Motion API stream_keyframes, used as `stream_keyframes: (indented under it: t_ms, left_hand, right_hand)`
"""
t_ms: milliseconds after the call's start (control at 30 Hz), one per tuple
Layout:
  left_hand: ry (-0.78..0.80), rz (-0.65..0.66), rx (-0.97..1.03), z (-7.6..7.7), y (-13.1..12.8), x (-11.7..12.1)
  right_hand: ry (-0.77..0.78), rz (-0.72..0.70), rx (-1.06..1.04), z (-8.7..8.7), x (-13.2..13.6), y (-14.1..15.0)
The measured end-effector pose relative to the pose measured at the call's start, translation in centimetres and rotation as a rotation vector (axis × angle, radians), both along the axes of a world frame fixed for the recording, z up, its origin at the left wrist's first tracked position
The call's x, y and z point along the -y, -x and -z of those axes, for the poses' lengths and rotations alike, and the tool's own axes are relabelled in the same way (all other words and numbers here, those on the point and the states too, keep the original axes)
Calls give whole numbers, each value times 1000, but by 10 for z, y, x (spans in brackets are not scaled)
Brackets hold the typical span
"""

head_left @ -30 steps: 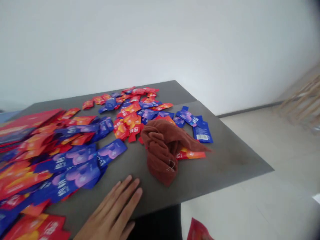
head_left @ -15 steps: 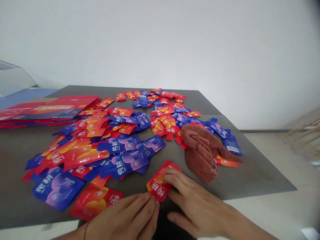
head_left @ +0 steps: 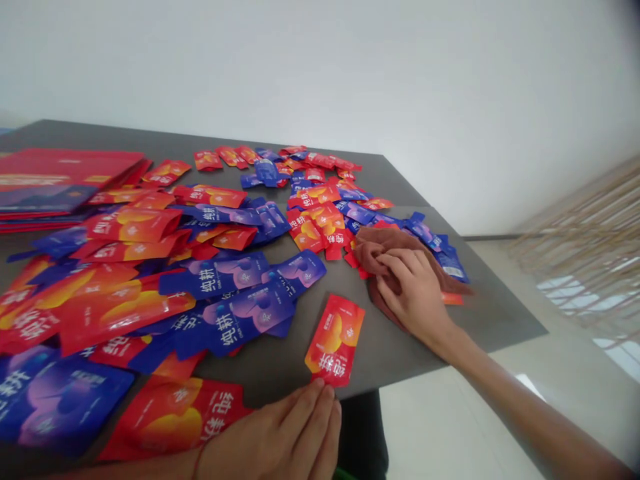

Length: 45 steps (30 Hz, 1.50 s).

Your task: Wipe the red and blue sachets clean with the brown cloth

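A small red-orange packet (head_left: 335,340) lies flat near the front edge of the dark grey table (head_left: 490,313). My left hand (head_left: 285,437) lies flat at that edge, fingers stretched out together, fingertips touching the packet's near end. My right hand (head_left: 415,293) rests on a crumpled brown cloth (head_left: 373,250) to the right, fingers curled over it. Many red and blue packets (head_left: 235,313) are spread over the table to the left and behind.
A stack of large flat red packages (head_left: 60,177) sits at the far left. A white wall stands behind the table. Pale floor and a slatted wooden object (head_left: 585,233) lie to the right, beyond the table's right edge.
My right hand let go of the small red packet and moved right onto the brown cloth. The packet now lies flat. The view shifted slightly left and closer.
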<state>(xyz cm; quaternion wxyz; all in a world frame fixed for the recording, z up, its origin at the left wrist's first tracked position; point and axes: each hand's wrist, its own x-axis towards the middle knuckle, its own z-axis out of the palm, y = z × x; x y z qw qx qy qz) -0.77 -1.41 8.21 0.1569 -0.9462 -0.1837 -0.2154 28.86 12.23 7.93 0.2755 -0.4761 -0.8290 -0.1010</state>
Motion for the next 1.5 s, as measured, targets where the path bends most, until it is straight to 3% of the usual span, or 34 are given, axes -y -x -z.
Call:
stream_keyframes:
  t_ms: [167, 267, 367, 467, 700, 800, 1000, 1100, 1267, 1500]
  left_hand:
    - [32, 1, 54, 6, 1, 0]
    - [34, -14, 53, 3, 0, 1]
    - [33, -16, 46, 0, -1, 1]
    - [20, -5, 37, 1, -2, 0]
    - [52, -35, -27, 8, -8, 4]
    - [55, -41, -66, 6, -10, 4]
    - [41, -33, -80, 4, -8, 3]
    - [17, -18, -55, 6, -5, 3]
    - [19, -25, 18, 7, -4, 2]
    - [15, -20, 10, 5, -5, 3]
  right_hand:
    - [-221, -102, -92, -35, 19, 5]
    - [-100, -261, 39, -53, 40, 23]
    - [37, -385, 192, -51, 54, 47]
    - [110, -380, 318, -41, 63, 65]
    - [263, -599, 367, -44, 94, 75]
    - [277, -542, 353, -44, 82, 71]
    - [415, -314, 249, -49, 27, 59]
    - [458, -259, 175, -49, 18, 57]
    - [366, -233, 215, -46, 38, 61]
    - [203, -363, 332, -43, 80, 69]
